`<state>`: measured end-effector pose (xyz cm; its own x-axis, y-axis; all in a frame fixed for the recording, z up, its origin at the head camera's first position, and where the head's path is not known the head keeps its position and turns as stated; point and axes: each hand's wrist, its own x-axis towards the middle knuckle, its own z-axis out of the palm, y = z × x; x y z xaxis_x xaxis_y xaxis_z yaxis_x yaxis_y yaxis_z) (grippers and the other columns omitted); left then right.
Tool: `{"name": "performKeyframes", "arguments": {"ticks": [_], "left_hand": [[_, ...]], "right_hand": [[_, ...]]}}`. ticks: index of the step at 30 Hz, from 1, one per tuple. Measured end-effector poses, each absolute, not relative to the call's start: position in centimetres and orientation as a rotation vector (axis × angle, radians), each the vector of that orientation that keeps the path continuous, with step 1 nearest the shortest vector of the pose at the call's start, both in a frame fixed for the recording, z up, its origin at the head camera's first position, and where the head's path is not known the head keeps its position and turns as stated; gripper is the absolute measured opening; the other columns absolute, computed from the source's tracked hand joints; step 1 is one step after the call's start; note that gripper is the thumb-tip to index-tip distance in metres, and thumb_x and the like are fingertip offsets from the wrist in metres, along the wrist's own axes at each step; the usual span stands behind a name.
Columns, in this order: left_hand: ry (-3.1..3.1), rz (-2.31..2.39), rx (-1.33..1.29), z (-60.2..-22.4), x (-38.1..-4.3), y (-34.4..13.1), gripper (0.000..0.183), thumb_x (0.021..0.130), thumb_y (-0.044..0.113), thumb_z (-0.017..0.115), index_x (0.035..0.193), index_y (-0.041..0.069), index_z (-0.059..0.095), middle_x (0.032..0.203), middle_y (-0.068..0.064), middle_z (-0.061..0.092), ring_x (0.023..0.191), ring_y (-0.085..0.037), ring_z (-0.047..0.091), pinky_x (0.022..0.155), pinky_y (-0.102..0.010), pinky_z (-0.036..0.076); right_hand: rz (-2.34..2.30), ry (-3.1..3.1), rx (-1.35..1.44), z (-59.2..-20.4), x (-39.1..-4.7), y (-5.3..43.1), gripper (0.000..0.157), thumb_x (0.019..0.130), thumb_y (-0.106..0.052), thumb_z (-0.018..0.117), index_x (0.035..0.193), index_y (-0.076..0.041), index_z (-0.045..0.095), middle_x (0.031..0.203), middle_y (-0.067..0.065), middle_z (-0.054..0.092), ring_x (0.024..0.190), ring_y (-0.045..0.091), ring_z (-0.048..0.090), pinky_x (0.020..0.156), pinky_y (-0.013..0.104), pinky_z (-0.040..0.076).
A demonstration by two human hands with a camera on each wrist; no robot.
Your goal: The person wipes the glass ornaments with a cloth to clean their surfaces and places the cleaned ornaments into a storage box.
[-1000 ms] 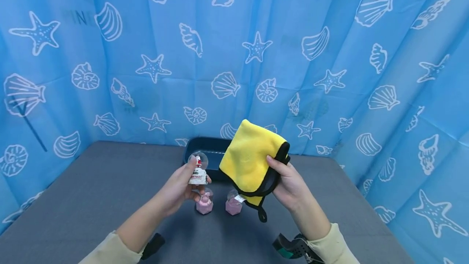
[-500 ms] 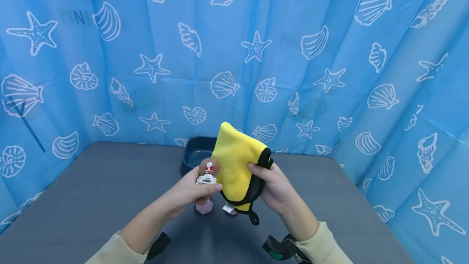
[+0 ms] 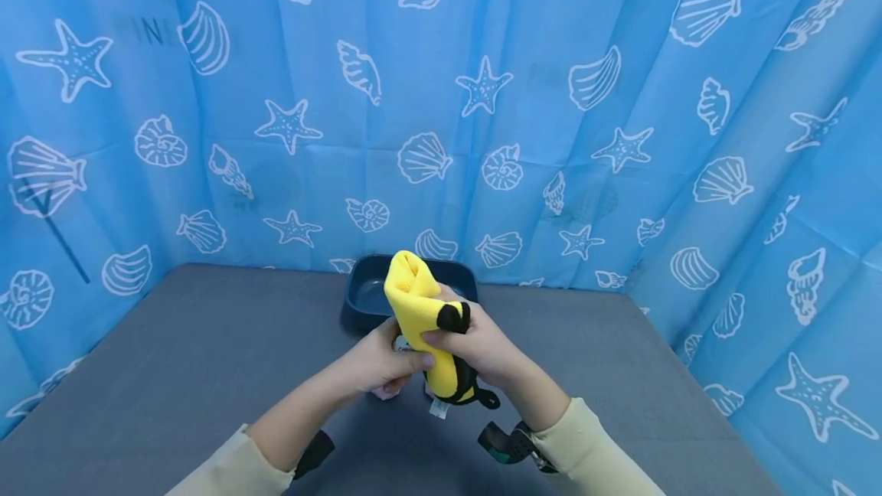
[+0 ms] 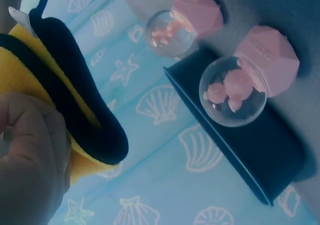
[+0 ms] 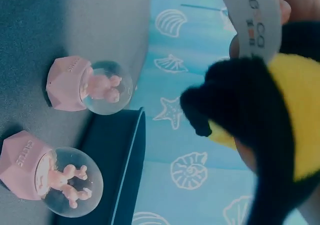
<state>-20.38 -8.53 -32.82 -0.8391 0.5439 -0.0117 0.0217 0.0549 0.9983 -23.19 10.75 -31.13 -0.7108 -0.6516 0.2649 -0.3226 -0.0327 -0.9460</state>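
Observation:
My left hand (image 3: 379, 362) grips a small snow globe (image 3: 401, 344) by its white base. Only a sliver of that base shows beside my fingers; the globe's dome is hidden under a yellow cloth (image 3: 408, 305) with black edging. My right hand (image 3: 485, 347) holds the cloth folded around the globe, thumb in front. In the left wrist view, my left hand (image 4: 35, 155) lies against the cloth. A white tag (image 5: 255, 20) hangs from the cloth in the right wrist view. Two pink snow globes with faceted bases stand on the table beneath, one (image 5: 67, 85) beside the other (image 5: 25, 165).
Behind the hands, a dark blue bin (image 3: 363, 293) stands near the back of the grey table (image 3: 241, 358). A blue curtain (image 3: 427, 83) with shell and starfish prints hangs behind and around the table.
The left hand has brought the Santa snow globe rightward to the cloth. The right hand has moved left and wrapped the cloth over its dome; the cloth is now bunched rather than spread.

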Motion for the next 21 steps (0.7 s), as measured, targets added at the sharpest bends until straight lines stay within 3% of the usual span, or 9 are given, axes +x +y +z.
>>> {"name": "performKeyframes", "arguments": {"ticks": [5, 15, 21], "left_hand": [[1.963, 1.837, 0.558, -32.86, -20.38, -8.23, 0.046, 0.093, 0.027, 0.067, 0.122, 0.001, 0.041, 0.058, 0.0, 0.041, 0.045, -0.012, 0.036, 0.043, -0.023, 0.033], [1.949, 1.866, 0.591, -32.88, -20.21, -8.07, 0.054, 0.093, 0.025, 0.067, 0.131, 0.001, 0.037, 0.077, -0.006, 0.051, 0.052, -0.013, 0.041, 0.046, -0.023, 0.035], [1.931, 1.902, 0.589, -33.06, -19.91, -8.42, 0.051, 0.093, 0.025, 0.066, 0.131, 0.001, 0.041, 0.081, -0.006, 0.05, 0.055, -0.013, 0.041, 0.049, -0.023, 0.036]], "right_hand": [[-1.854, 2.173, -0.976, -31.16, -22.65, 10.01, 0.03, 0.088, -0.01, 0.064, 0.109, 0.005, 0.049, 0.106, 0.012, 0.048, 0.092, 0.026, 0.053, 0.077, 0.04, 0.049], [-2.101, 2.3, -0.647, -31.25, -22.56, 9.79, 0.031, 0.091, -0.006, 0.062, 0.118, 0.004, 0.048, 0.101, 0.017, 0.056, 0.079, 0.023, 0.061, 0.071, 0.036, 0.054], [-2.24, 2.213, -0.408, -31.76, -23.08, 10.23, 0.036, 0.095, -0.011, 0.058, 0.124, 0.005, 0.044, 0.104, 0.018, 0.057, 0.08, 0.021, 0.063, 0.071, 0.034, 0.055]]}}
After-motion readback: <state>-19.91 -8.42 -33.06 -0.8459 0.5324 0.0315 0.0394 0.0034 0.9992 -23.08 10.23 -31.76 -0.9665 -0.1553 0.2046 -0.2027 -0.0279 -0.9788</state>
